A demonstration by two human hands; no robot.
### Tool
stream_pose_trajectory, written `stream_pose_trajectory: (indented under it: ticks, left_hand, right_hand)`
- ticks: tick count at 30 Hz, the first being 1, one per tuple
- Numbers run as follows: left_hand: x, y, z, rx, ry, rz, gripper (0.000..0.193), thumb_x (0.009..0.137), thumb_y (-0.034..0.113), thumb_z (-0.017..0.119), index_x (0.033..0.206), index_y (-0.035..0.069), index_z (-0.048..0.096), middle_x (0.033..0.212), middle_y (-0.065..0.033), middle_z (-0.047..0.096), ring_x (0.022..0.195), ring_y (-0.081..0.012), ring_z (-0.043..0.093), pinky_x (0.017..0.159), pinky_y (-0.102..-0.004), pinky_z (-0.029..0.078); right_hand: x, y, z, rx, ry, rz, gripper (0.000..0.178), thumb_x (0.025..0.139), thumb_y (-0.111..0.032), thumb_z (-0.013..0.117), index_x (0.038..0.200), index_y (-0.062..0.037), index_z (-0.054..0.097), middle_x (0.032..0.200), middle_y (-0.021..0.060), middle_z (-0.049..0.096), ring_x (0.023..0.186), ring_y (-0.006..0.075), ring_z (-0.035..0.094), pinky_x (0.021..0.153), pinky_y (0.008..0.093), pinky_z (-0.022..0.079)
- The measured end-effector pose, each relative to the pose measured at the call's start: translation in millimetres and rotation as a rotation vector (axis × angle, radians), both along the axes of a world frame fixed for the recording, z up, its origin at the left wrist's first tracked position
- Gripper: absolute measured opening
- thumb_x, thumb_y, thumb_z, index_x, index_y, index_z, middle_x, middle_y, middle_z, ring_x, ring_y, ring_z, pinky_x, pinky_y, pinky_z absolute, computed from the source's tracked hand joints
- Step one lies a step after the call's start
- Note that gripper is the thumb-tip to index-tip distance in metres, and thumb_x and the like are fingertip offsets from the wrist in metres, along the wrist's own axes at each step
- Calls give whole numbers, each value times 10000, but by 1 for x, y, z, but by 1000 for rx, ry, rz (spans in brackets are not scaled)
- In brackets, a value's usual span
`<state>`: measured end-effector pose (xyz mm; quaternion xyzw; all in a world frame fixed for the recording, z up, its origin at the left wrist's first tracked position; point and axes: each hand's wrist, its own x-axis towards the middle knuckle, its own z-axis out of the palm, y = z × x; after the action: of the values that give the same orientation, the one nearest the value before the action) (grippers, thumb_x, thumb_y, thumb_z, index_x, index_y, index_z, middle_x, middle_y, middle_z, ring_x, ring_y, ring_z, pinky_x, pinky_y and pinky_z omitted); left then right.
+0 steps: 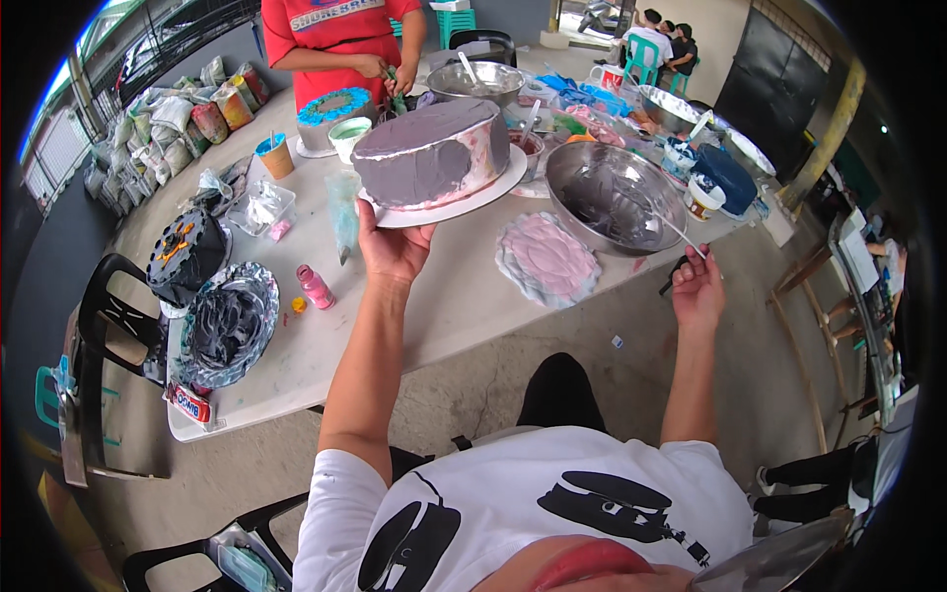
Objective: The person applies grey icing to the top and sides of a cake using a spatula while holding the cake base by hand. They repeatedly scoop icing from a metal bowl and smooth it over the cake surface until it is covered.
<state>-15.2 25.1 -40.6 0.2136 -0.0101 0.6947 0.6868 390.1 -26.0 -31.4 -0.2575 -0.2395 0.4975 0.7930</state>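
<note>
My left hand [393, 247] is raised above the table, holding a white round board [454, 207] from below. On the board stands a round cake [431, 150] covered in grey frosting with pink showing at its side, tilted toward me. My right hand [698, 288] hovers past the table's near edge and pinches the end of a thin metal spatula [671, 229], whose blade reaches into a large steel bowl [614, 197] smeared with grey frosting. A pink-frosted round board [546, 259] lies on the table between my hands.
On the table's left sit a dark cake with orange decoration [183, 255], a foil board with grey frosting [229, 322] and a small pink bottle [315, 286]. A person in a red shirt [340, 44] works at the far side by a blue-edged cake [333, 109]. Bowls and tubs crowd the right.
</note>
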Motion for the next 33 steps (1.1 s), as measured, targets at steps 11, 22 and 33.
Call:
stream_pose_trajectory:
  ticks: [11,22,33]
  left_hand:
    - [-1,1,2,38,-48,-28,550,857,467,340,1234,66,335,1275,-123,369,1146,-316,391,925,-477,362]
    - [-3,5,-3,17,-7,29,531,860,422,364,1252,68,314,1281,-122,359,1149,-333,379,929,-499,350]
    - [-11,2,-3,27,-6,45,542,843,443,396,1230,65,347,1265,-128,379,1125,-339,401,915,-503,361]
  right_hand:
    - [6,-4,-1,-33,29,5,152,869,-183,420,906,-61,503,792,79,586,528,117,401,498,264,334]
    - [-6,-1,-4,-96,138,86,156,855,-163,428,900,-40,512,775,100,599,529,150,434,505,274,356]
    - [-4,1,-4,-49,93,86,163,859,-176,428,926,-49,508,793,91,599,536,137,416,514,266,349]
